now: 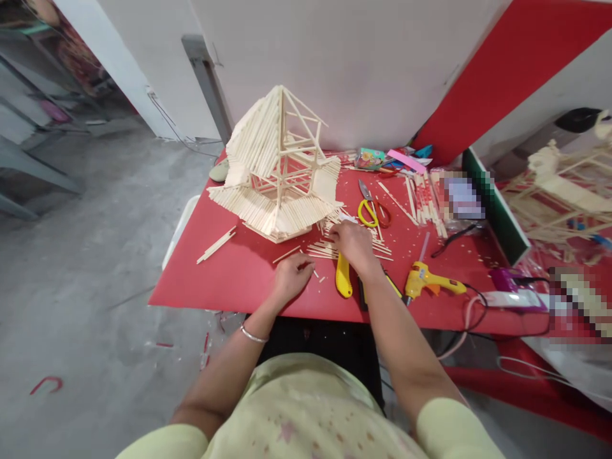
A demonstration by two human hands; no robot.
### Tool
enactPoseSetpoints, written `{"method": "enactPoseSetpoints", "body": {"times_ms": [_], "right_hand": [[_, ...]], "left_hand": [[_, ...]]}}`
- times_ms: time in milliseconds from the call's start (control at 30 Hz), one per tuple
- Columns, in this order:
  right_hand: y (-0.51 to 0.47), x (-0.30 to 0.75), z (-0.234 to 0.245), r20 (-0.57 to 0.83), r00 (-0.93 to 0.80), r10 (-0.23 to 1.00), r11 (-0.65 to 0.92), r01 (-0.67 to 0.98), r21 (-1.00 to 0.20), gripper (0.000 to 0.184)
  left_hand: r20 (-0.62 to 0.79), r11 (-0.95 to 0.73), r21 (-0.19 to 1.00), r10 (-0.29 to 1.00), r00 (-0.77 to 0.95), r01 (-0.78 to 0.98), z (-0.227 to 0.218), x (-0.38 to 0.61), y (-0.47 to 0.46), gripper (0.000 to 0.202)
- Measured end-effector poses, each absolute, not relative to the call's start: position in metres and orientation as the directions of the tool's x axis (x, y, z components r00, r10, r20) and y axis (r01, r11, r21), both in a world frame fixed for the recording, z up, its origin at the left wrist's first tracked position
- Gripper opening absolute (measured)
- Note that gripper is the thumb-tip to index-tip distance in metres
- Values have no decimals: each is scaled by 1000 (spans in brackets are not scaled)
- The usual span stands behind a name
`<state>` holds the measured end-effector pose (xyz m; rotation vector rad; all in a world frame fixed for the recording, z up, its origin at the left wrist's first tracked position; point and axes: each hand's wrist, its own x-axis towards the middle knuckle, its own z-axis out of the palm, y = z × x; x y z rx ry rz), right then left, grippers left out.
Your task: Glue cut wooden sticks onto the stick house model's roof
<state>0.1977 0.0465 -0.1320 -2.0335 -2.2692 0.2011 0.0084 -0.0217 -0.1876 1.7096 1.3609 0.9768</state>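
Observation:
A roofed model [280,185] of thin wooden sticks stands on the red table; part of its upper roof is bare frame. Just in front of it, my left hand [291,278] is closed near the tabletop, with small stick bits beside its fingertips. What it holds, if anything, is too small to make out. Over a pile of loose sticks [321,248], my right hand [356,243] has its fingers pressed together and pointing down. Its fingertips touch or hover at the pile, and what they hold is unclear. A yellow utility knife [343,277] lies just below that hand.
Scissors [368,210] with yellow and red handles lie beyond my right hand. A yellow glue gun [430,280] rests at the right, its cord running off the front edge. Longer sticks [217,245] lie at the left. A green-sided box [497,207] stands at the right.

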Motion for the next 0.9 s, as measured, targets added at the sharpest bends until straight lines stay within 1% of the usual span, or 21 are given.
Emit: {"method": "enactPoseSetpoints", "body": {"times_ms": [167,300,367,433,500,567,633,700,767,900], "right_hand": [[54,189,-142,-65,-115,991,101,979,-180,25],[52,183,-139,-52,-117,992,101,965,-240,22],[44,182,-130,-31,-123,992,108,948,-299,19],[27,182,-119,-1,-141,990,131,919,-371,21],[6,183,-106,46,-174,984,175,870,-461,24],[-15,183,-93,145,-200,969,246,753,-610,24],[-31,184,-83,236,-227,945,327,621,-713,21],[-41,185,-76,281,-250,927,375,554,-744,19],[-47,187,-72,303,-248,920,391,541,-745,18],[-56,195,-70,341,-193,920,391,513,-764,16]], "left_hand": [[126,-168,904,983,131,394,-186,8,-20,13],[135,-156,930,987,85,334,-183,9,-22,11],[105,-112,967,994,40,229,-179,11,-27,12],[-16,15,998,1000,5,60,-169,14,-34,20],[-139,140,985,990,21,-104,-155,18,-41,31],[-176,182,953,983,47,-244,-139,24,-47,38],[-163,169,926,985,48,-338,-124,28,-49,39],[-130,145,919,989,65,-367,-114,31,-49,35],[-108,135,925,990,93,-354,-108,33,-48,33],[-110,159,931,981,162,-330,-105,35,-48,29]]}}
